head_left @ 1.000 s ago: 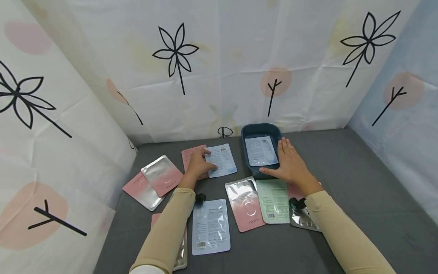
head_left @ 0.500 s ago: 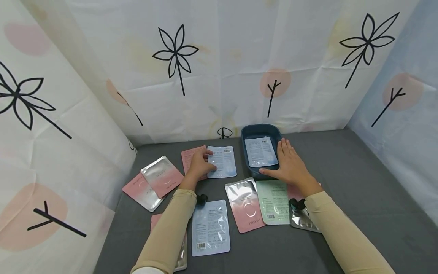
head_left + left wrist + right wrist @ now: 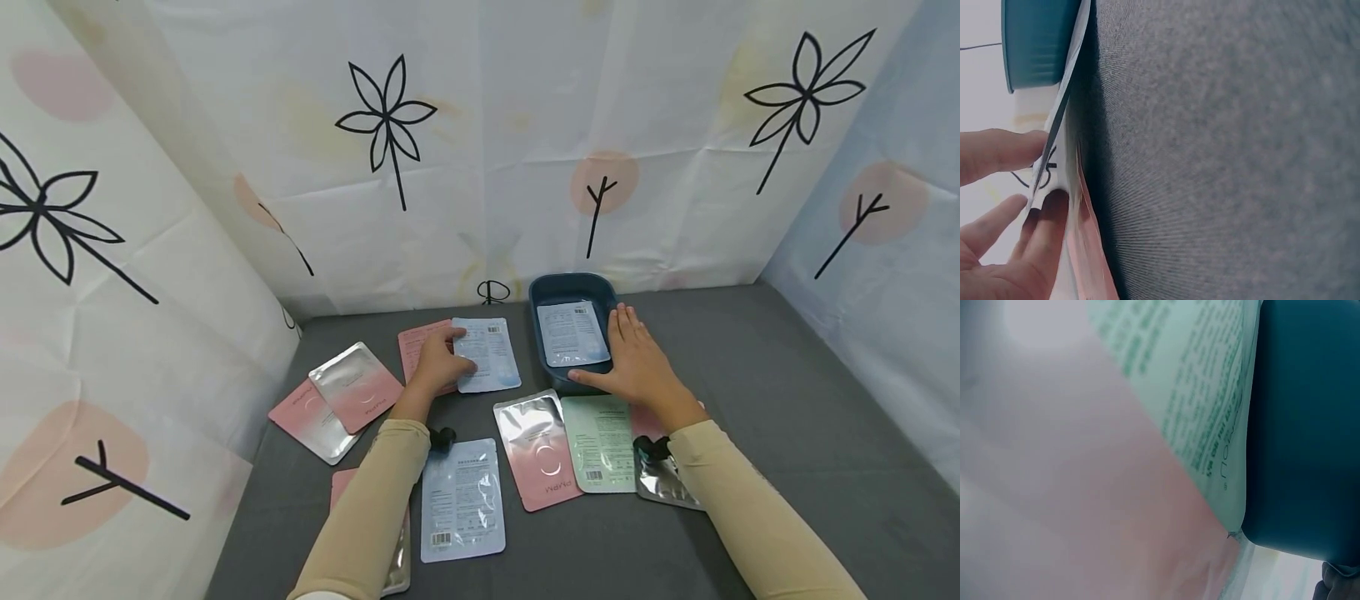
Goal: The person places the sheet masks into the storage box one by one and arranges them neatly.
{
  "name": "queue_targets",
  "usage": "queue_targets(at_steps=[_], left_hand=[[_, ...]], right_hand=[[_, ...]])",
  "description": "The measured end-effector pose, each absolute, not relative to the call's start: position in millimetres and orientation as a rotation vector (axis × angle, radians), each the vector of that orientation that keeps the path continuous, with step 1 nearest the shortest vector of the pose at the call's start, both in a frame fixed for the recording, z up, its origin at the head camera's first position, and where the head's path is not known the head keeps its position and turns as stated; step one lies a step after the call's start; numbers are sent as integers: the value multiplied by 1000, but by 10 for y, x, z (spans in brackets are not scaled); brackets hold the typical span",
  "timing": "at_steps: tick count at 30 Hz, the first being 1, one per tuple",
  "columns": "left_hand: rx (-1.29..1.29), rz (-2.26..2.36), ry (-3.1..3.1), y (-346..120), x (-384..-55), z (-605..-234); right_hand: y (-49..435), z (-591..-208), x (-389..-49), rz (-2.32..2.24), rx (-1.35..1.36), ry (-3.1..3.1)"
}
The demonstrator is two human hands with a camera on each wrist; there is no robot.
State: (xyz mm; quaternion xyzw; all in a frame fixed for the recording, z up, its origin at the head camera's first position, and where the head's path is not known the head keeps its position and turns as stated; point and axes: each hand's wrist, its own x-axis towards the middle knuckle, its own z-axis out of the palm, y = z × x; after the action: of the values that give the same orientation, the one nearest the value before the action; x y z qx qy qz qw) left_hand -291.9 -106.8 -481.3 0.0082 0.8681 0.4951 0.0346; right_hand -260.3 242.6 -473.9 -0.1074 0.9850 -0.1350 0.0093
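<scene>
My left hand [image 3: 441, 360] pinches the left edge of a light blue face mask sachet [image 3: 487, 354]. In the left wrist view, the thumb lies on one face of that sachet [image 3: 1063, 106] and fingers on the other. A pink face mask sachet [image 3: 422, 340] lies partly under this hand. My right hand [image 3: 636, 360] rests along the right rim of a dark blue plastic bin [image 3: 546, 367], fingers straight and thumb spread at its front. Another light blue sachet [image 3: 574, 333] lies inside the bin. Only a bit of the right hand [image 3: 1335, 584] shows in the right wrist view.
Pink-and-silver sachets [image 3: 358, 387] overlap at the left, and another [image 3: 538, 450] lies in the middle beside a green sachet [image 3: 600, 442]. One blue sachet [image 3: 462, 500] is nearer the front. A pink one [image 3: 397, 558] is partly under the left sleeve. Fabric walls [image 3: 480, 167] enclose the grey tabletop.
The pinched light blue sachet has shifted and turned slightly in my left hand, staying just left of the bin. My right hand has stayed in place at the bin.
</scene>
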Motion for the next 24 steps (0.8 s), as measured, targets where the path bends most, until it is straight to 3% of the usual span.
queue_targets(at_steps=[24], left_hand=[[198, 1820, 2612, -984, -2782, -4562]], right_hand=[[2420, -4739, -2583, -427, -319, 3062]])
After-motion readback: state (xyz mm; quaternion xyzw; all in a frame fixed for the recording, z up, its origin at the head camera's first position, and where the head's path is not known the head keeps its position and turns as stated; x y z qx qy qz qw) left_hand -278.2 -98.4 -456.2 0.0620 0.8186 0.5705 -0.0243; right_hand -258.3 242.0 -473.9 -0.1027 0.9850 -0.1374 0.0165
